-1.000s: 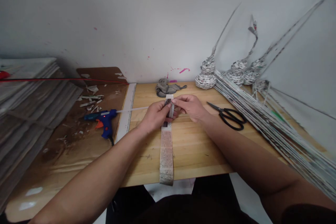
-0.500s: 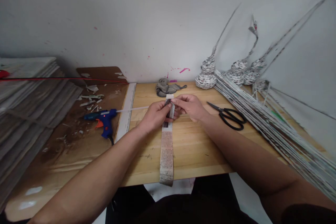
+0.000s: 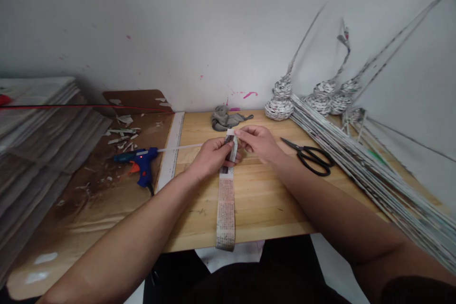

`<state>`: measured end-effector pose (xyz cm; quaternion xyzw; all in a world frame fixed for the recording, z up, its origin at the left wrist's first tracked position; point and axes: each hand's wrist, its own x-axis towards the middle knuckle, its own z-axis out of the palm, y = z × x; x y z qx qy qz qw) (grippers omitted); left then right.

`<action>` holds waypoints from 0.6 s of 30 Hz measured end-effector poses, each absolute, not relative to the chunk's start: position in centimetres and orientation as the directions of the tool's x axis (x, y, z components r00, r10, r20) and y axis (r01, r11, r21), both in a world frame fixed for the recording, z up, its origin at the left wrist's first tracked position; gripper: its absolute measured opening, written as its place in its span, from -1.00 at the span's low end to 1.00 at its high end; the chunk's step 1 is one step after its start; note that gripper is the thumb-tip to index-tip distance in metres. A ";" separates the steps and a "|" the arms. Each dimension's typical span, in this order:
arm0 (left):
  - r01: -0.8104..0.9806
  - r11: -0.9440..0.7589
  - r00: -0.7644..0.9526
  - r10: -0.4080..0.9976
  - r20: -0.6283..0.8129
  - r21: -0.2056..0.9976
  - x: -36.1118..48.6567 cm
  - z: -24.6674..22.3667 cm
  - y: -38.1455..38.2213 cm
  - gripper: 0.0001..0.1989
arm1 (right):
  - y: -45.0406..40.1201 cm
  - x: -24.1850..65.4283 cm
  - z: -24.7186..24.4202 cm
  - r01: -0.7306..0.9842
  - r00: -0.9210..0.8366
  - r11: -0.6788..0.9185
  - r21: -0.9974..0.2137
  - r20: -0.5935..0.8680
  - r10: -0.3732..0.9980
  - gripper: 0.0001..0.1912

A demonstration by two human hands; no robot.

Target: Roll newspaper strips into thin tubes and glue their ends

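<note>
A long newspaper strip [image 3: 226,204] runs up the middle of the wooden table, its lower end curling over the front edge. My left hand [image 3: 214,154] is closed on the strip's upper part, thumb on top and fingers beneath. At the strip's top right edge, my right hand [image 3: 258,141] pinches the paper between thumb and index finger. Along that edge the paper looks folded over. Black-handled scissors [image 3: 313,156] lie to the right of my right hand. A crumpled grey cloth [image 3: 224,118] sits just beyond the strip's top end.
At left, a blue glue gun [image 3: 144,164] with a lit red light lies on brown cardboard [image 3: 103,218] among paper scraps. Stacked newspapers [image 3: 46,128] stand at far left. Rolled paper sticks [image 3: 349,171] and woven paper gourds [image 3: 280,104] occupy the right side of the table [image 3: 270,204].
My right fingers have shifted slightly upward along the strip's right edge, near its top. The left hand keeps its grip in about the same place.
</note>
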<state>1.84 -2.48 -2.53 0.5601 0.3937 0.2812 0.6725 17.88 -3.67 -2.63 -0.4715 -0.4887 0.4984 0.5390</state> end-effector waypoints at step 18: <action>0.014 0.223 0.533 0.823 -0.196 0.975 1.6 -2.4 -2.2 -0.71 | -3.5 18.5 -3.2 -0.010 -0.102 0.003 -1.000 0.004 0.995 -0.66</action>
